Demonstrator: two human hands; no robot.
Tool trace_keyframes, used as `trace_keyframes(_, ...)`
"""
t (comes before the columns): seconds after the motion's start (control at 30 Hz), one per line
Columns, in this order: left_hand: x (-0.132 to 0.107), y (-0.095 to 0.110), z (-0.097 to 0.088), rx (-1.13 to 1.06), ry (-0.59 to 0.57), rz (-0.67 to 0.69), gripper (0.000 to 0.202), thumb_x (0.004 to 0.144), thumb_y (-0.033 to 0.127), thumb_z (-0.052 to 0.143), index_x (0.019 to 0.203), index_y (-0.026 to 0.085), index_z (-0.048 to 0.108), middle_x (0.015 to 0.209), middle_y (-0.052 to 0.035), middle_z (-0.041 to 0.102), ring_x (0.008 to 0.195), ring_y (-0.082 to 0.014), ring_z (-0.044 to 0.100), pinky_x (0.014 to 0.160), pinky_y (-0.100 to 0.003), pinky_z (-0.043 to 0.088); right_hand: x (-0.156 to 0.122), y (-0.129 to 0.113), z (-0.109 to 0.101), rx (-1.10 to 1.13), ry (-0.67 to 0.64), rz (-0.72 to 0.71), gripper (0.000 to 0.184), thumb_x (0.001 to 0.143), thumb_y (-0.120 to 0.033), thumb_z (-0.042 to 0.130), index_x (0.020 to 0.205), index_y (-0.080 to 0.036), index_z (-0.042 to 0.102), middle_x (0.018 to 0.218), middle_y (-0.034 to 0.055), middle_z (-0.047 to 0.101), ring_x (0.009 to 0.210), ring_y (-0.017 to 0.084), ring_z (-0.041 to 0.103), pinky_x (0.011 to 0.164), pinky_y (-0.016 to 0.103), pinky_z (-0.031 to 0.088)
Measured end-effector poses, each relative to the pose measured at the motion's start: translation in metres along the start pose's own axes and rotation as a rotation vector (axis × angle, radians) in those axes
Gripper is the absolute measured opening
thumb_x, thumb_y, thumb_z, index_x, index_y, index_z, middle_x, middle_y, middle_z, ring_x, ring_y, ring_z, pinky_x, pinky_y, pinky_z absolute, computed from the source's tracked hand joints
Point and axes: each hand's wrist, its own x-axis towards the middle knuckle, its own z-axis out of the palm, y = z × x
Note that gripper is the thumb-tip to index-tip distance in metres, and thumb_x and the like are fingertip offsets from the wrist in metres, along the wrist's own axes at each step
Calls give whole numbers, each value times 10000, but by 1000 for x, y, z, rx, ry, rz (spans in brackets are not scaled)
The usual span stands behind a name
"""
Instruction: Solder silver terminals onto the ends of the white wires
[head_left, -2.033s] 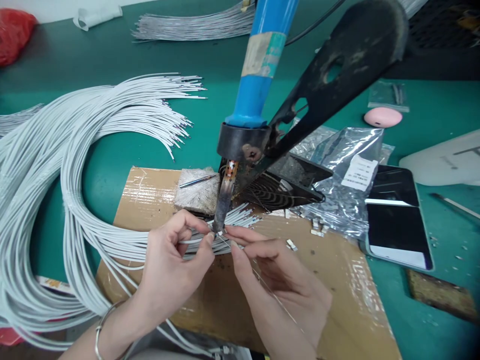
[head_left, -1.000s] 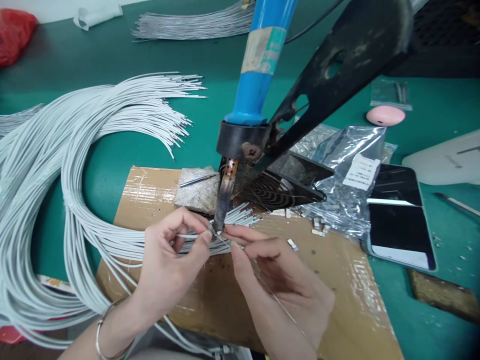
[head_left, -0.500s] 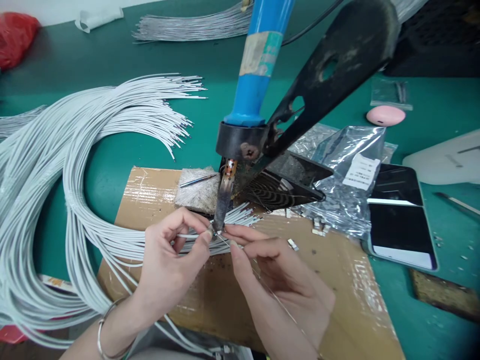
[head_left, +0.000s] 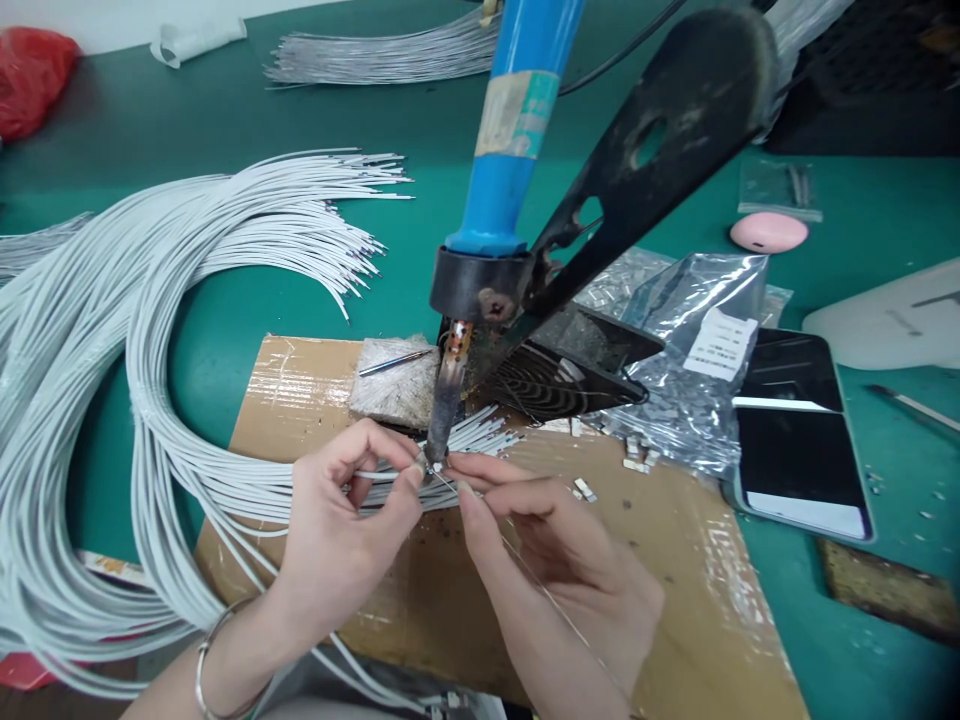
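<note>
A red plastic bag (head_left: 30, 70) sits crumpled at the far left corner of the green table (head_left: 225, 300). A flat bundle of silvery wires (head_left: 390, 55) lies along the far edge, near a white crumpled scrap (head_left: 196, 35). At the right, a pink oval pebble-like object (head_left: 769, 232) rests just beyond a crinkled silver foil bag (head_left: 690, 380) (a white label on it), which overlaps a dark-screened smartphone (head_left: 795, 440). A brown scuffed pad (head_left: 877, 590) lies nearer.

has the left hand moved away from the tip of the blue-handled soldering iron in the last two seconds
No. The left hand stays pinched on a thin white wire right beside the dark tip of the blue-handled soldering iron, as before.
</note>
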Motion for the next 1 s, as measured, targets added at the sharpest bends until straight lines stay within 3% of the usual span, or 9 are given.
trace_keyframes(0.2,-4,-9,2,11,23,28,127,821,130,679,732,219,667,815,10,736,751,-140,633,544,-207,392,0,0,1,0,8,-12,158,874,-145,759,763,-239,697,1012,-17,815,880,121,777,838,198,622)
trace_keyframes(0.47,-2,2,4,26,42,15,104,773,133,688,703,206,665,776,-10,753,682,-146,653,489,-210,384,0,1,1,2,12,-19,161,880,-136,750,770,-242,700,1005,-20,812,878,123,776,830,207,622)
trace_keyframes(1.0,-5,-5,5,3,75,45,133,817,115,691,731,216,676,807,-4,756,688,-138,645,503,-210,394,-1,-1,3,4,26,-19,151,884,-139,755,772,-223,700,1004,41,815,854,172,779,817,283,647)
